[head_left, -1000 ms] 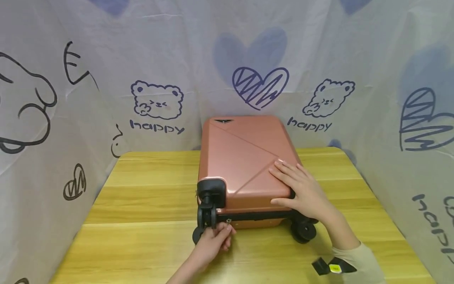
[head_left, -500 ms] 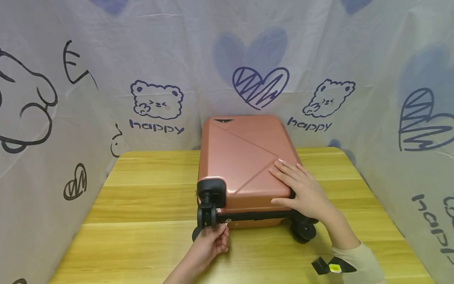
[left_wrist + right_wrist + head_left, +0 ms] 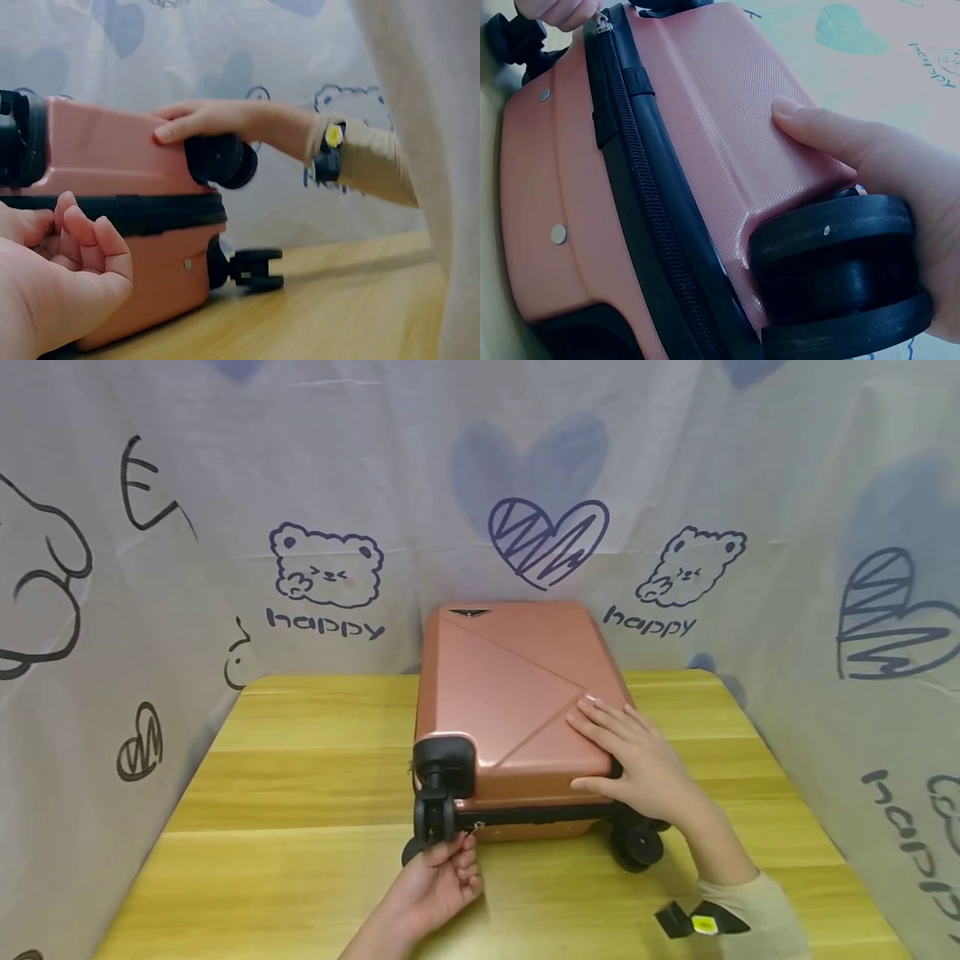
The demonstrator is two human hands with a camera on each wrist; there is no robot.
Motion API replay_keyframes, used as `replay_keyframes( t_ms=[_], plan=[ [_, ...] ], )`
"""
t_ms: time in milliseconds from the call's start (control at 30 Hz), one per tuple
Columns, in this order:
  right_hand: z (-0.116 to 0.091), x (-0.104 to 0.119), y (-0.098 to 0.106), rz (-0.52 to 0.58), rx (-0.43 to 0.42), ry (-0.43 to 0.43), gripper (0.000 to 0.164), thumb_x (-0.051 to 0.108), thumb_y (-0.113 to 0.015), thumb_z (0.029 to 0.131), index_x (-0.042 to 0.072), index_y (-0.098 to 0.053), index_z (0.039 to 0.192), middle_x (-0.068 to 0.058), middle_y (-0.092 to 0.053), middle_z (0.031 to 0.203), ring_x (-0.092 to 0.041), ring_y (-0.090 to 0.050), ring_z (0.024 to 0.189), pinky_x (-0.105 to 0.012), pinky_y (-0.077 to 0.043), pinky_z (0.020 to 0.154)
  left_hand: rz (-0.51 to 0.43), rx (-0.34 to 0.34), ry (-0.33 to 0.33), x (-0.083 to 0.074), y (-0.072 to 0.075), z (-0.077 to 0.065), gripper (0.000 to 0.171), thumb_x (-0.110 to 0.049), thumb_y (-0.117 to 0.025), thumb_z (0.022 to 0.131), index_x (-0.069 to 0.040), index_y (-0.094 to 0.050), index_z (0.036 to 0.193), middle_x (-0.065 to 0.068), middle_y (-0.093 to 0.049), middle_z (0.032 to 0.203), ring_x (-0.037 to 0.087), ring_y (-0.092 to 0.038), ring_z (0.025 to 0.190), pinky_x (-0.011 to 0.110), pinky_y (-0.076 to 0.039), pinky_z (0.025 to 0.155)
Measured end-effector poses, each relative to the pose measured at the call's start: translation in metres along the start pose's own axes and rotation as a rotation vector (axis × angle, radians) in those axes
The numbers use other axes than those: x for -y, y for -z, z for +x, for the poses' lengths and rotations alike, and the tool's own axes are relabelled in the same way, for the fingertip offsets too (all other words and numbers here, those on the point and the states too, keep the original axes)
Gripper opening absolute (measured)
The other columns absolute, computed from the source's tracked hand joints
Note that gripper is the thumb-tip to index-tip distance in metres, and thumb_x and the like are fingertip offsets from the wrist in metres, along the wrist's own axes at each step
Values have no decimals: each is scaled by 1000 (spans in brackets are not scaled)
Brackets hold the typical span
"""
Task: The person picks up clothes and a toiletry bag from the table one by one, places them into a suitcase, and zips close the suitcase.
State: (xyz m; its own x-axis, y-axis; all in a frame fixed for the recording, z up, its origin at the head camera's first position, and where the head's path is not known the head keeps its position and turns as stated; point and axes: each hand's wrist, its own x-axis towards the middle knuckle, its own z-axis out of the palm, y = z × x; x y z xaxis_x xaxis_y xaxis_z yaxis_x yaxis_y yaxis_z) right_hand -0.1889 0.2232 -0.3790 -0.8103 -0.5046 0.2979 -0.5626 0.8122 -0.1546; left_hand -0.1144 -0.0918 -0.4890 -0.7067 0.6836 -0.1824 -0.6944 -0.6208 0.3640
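A rose-pink hard-shell suitcase (image 3: 510,693) lies flat on the table, its wheeled end towards me. Along that end runs a black zipper (image 3: 649,180); its teeth show from the slider down to the near corner in the right wrist view. Thumb and finger of my left hand (image 3: 435,885) pinch the zipper pull (image 3: 472,829), just right of the left wheels (image 3: 435,818). The other fingers of that hand are curled. My right hand (image 3: 637,764) rests spread on the lid's near right corner, thumb along the end face, above a black double wheel (image 3: 840,277).
The wood-grain table (image 3: 300,777) extends on both sides of the suitcase. A white cloth (image 3: 420,460) with drawn hearts and bears hangs behind and at the sides. A black wrist device (image 3: 701,920) with a yellow mark sits on the right sleeve.
My left hand has moved slightly left along the suitcase's end, turning so the curled fingers show more, with the zipper pull drawn leftward. My right hand stays in place on the lid.
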Motion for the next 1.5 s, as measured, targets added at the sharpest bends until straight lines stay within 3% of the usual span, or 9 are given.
replay_keyframes(
  t_ms=[167, 300, 467, 633, 733, 933, 1067, 1333, 1500],
  plan=[
    [2, 2, -2, 17, 0, -1, 85, 61, -70, 78, 29, -38, 150, -1, -37, 158, -24, -31, 147, -49, -19, 120, -144, 31, 12, -3, -1, -8, 15, -12, -42, 99, -9, -57, 97, -4, -49, 82, 8, -39, 75, 20, -37, 77],
    [3, 3, -3, 5, -15, 10, 85, 61, -70, 78, 28, -39, 150, -1, -38, 157, -24, -33, 146, -49, -21, 120, -176, 16, 19, -6, -2, -11, 11, -11, -46, 97, -8, -56, 97, -4, -47, 82, 9, -38, 75, 20, -36, 77],
    [1, 2, -3, 28, -33, 7, 85, 59, -72, 77, 27, -41, 149, -1, -40, 155, -24, -34, 145, -48, -19, 121, -51, -32, 9, -6, -2, -8, 22, -12, -40, 101, -11, -61, 95, -6, -56, 86, 8, -42, 76, 21, -39, 77],
    [-5, -2, 0, 32, -72, -16, 86, 55, -76, 74, 25, -44, 148, -3, -43, 154, -25, -36, 144, -48, -19, 121, 121, -46, 64, -3, -7, 5, 30, -17, -34, 105, -15, -62, 94, -8, -59, 85, 7, -51, 78, 21, -45, 81],
    [-5, -2, 0, -3, -73, -3, 87, 57, -75, 74, 25, -44, 148, -4, -43, 154, -25, -36, 144, -49, -21, 120, 108, -35, 74, 0, -7, 8, 28, -18, -35, 105, -14, -61, 95, -7, -56, 84, 8, -49, 79, 22, -45, 81],
    [0, 3, -2, -24, -32, 33, 93, 61, -75, 71, 23, -42, 149, -6, -42, 154, -27, -36, 144, -51, -22, 119, -23, -33, -13, 4, -1, -2, 31, -15, -28, 106, -13, -56, 94, -6, -47, 80, 10, -35, 74, 22, -39, 79],
    [0, 2, 1, -32, -62, 50, 92, 58, -78, 68, 19, -48, 145, -7, -46, 151, -29, -40, 140, -51, -27, 116, -38, -54, -40, 3, -2, -6, 28, -14, -29, 106, -12, -54, 96, -6, -50, 85, 10, -36, 76, 22, -41, 82],
    [1, -7, 11, -27, -65, 57, 88, 56, -83, 64, 19, -55, 140, -5, -50, 149, -29, -45, 137, -50, -33, 113, 4, -19, -107, -17, 10, -30, 34, -15, -30, 107, -11, -61, 96, -5, -56, 81, 9, -48, 78, 22, -46, 85],
    [-1, -6, 9, -36, -27, 52, 88, 60, -78, 68, 24, -50, 144, -2, -44, 153, -27, -41, 141, -50, -31, 114, 93, -101, -73, -32, 11, -37, 43, -17, -27, 107, -13, -67, 93, -6, -64, 83, 7, -56, 80, 22, -49, 84]
  ],
)
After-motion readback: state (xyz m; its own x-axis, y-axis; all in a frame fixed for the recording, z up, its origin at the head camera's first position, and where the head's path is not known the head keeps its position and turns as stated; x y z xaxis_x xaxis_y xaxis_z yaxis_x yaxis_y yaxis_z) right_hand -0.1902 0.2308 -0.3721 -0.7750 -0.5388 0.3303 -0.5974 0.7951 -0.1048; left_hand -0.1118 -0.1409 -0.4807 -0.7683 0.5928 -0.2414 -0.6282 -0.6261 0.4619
